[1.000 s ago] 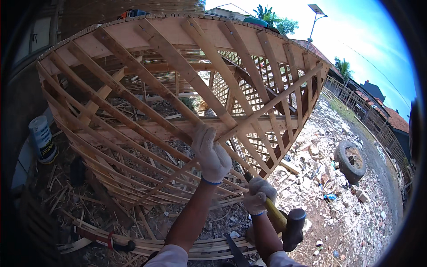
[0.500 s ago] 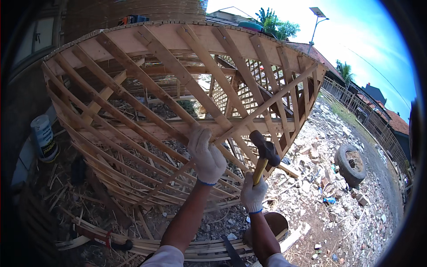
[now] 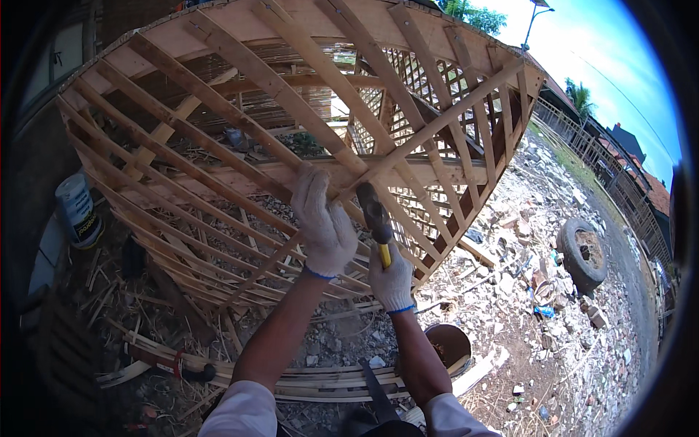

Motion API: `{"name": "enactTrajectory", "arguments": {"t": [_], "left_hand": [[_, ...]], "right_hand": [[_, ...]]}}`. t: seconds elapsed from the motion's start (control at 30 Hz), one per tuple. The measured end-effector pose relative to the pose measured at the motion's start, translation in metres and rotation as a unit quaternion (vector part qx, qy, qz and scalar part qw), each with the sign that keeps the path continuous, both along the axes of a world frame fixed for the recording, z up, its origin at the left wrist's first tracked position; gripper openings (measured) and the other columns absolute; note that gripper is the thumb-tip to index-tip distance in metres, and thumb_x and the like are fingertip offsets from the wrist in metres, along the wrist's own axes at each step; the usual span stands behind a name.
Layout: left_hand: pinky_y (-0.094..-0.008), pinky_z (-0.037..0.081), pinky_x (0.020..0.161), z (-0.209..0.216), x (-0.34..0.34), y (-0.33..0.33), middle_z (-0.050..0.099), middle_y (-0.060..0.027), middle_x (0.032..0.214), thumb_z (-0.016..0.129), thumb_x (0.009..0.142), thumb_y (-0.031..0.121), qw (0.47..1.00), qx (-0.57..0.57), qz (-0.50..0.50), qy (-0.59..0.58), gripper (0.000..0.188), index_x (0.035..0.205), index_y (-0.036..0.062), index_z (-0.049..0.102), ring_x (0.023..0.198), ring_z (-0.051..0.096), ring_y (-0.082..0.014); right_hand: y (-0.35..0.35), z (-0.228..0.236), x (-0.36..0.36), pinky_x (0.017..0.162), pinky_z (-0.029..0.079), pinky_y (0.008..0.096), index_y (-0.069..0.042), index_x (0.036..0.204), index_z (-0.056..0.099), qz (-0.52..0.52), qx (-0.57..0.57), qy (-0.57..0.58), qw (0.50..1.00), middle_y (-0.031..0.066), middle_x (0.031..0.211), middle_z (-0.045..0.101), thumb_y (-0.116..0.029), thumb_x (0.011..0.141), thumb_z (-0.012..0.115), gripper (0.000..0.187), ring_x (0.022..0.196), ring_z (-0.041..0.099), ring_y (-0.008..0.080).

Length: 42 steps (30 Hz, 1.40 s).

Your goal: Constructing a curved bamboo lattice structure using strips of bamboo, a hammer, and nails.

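Note:
My right hand [image 3: 391, 278], in a white knit glove, grips the yellow handle of a hammer [image 3: 374, 213]. The dark hammer head is raised beside my left hand [image 3: 322, 222], close to the wooden frame. That left hand, gloved too, has its fingers closed against the slats, where a long diagonal strip [image 3: 455, 120] crosses them. Whatever its fingertips hold is hidden behind the glove. The frame [image 3: 251, 80] is large and curved, built of several slanting wooden slats nailed to a wide top board and a middle rail.
A white and blue bucket [image 3: 76, 207] stands at the left. Low down lie bundled wooden strips [image 3: 328, 386], a saw [image 3: 377, 390] and an open round container [image 3: 450, 344]. Rubble [image 3: 524, 255] and an old tyre [image 3: 582, 251] are on the right, with a fence [image 3: 590, 149] beyond.
The hammer has swung left and up, closer to my left hand, and its head has turned more upright. My left hand stays at the strip, and the view has tipped downward.

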<state>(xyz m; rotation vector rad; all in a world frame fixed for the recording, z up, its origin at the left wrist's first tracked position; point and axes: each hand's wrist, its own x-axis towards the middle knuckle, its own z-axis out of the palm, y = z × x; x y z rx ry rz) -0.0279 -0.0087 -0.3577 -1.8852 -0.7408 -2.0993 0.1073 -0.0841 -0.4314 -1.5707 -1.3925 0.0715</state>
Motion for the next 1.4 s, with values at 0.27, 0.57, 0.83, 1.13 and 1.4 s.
{"name": "enactTrajectory", "arguments": {"t": [0.27,0.57,0.83,1.13,1.4], "left_hand": [[-0.0619,0.039,0.106,-0.003,-0.031,-0.007,0.052,-0.0276,0.129,0.065,0.084,0.003,0.978,-0.013,-0.045,0.204,0.059,0.139,-0.0013,0.046,0.121,0.05,-0.0491],[-0.0611,0.036,0.111,-0.075,-0.159,-0.057,0.054,-0.0195,0.128,0.077,0.072,0.016,0.869,-0.184,0.072,0.454,0.062,0.13,0.0032,0.057,0.126,0.049,-0.043],[-0.0476,0.053,0.09,-0.179,-0.356,-0.115,0.069,-0.0149,0.104,0.061,0.085,0.026,0.532,-0.477,0.048,0.698,0.027,0.099,0.0055,0.072,0.103,0.066,-0.0338],[-0.0441,0.053,0.095,-0.329,-0.343,-0.091,0.07,-0.0207,0.118,0.056,0.097,0.027,0.624,-0.777,-0.015,-0.081,0.034,0.119,0.0035,0.065,0.114,0.066,-0.0377],[-0.0375,0.054,0.09,-0.396,-0.287,-0.017,0.06,-0.0133,0.121,0.058,0.098,0.015,0.555,-0.423,-0.166,-0.697,0.037,0.132,0.0043,0.053,0.111,0.064,-0.0262]], "right_hand": [[-0.141,-0.122,-0.047,0.07,0.053,0.0465,-0.002,0.112,0.065,0.105,-0.269,0.214,0.933,0.0235,0.081,0.07,-0.035,0.098,0.065,0.035,0.078,0.071,0.041],[-0.249,-0.209,-0.035,0.087,0.054,0.0532,-0.01,0.123,0.065,0.274,-0.544,0.02,0.793,0.025,0.097,0.073,-0.055,0.098,0.054,0.053,0.095,0.07,0.0443],[-0.246,-0.232,-0.024,0.082,0.055,0.0479,-0.004,0.118,0.069,0.29,-0.537,-0.003,0.792,0.0248,0.091,0.073,-0.047,0.097,0.063,0.048,0.093,0.072,0.0406],[-0.237,-0.22,-0.022,0.079,0.056,0.0492,-0.004,0.115,0.069,0.257,-0.533,-0.051,0.804,0.0207,0.082,0.073,-0.048,0.097,0.059,0.049,0.084,0.072,0.0402],[-0.199,-0.127,-0.043,0.084,0.055,0.0393,0.003,0.112,0.069,0.222,-0.46,0.022,0.86,0.0213,0.098,0.075,-0.025,0.097,0.064,0.032,0.093,0.074,0.0309]]}}
